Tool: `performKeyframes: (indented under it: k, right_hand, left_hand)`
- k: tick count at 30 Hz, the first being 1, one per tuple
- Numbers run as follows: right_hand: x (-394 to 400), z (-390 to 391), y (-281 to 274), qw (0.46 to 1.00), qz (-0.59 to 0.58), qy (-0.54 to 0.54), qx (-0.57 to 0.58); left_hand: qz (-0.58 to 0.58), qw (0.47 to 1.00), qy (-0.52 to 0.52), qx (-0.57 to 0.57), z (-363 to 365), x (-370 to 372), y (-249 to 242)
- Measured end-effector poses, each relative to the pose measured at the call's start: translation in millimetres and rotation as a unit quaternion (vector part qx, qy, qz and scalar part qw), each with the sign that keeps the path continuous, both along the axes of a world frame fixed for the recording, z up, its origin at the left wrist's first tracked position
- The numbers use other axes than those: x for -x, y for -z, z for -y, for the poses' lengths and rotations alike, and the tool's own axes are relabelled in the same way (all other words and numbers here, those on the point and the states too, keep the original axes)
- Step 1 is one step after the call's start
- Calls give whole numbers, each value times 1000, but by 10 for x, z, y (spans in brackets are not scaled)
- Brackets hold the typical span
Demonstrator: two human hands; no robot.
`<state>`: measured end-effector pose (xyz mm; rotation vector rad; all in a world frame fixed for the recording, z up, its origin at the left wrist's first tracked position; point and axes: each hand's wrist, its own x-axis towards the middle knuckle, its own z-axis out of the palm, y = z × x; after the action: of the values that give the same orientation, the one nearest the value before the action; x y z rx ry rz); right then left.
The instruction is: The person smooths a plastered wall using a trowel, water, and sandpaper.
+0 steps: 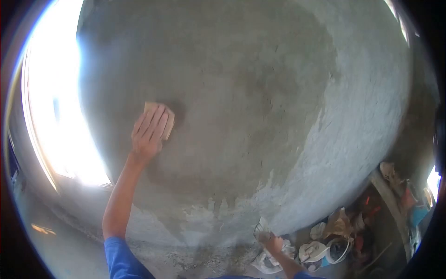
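Note:
My left hand (147, 132) lies over a tan sponge-like pad (170, 124), pressing it against the grey plastered wall (223, 125). The fingers stretch across the pad, which shows past their tips and along the right side. Low in the view, near the foot of the wall, my right hand (274, 244) is closed on a trowel (261, 226) with a pale flat blade pointing up. Shadow and small size blur the tool's details. The wall's middle is darker and looks wet, with a lighter grey band on the right and below.
A bright window opening (60, 107) is at the left. At the lower right stand a bucket (337, 250) with a handle, white sacks (312, 251), a torn brown paper bag (338, 224) and a leaning wooden pole (392, 204). Rubble (195, 258) lines the wall's foot.

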<state>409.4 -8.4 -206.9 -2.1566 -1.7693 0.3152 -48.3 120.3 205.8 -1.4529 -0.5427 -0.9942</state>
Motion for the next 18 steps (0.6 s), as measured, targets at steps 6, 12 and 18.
performKeyframes:
  k: [6,12,18]
  right_hand:
    - [452,-261,-588,960,-68,93,-256]
    - [1198,-155,-1139,910,-197,165,-325]
    - [1444,302,-86,933,-209,190,-222]
  left_hand:
    - [98,991,-9,89,149,150,240]
    - [122,989,61,55,-455,-289,-220]
    - [131,980,126,81,-574,-952,-569]
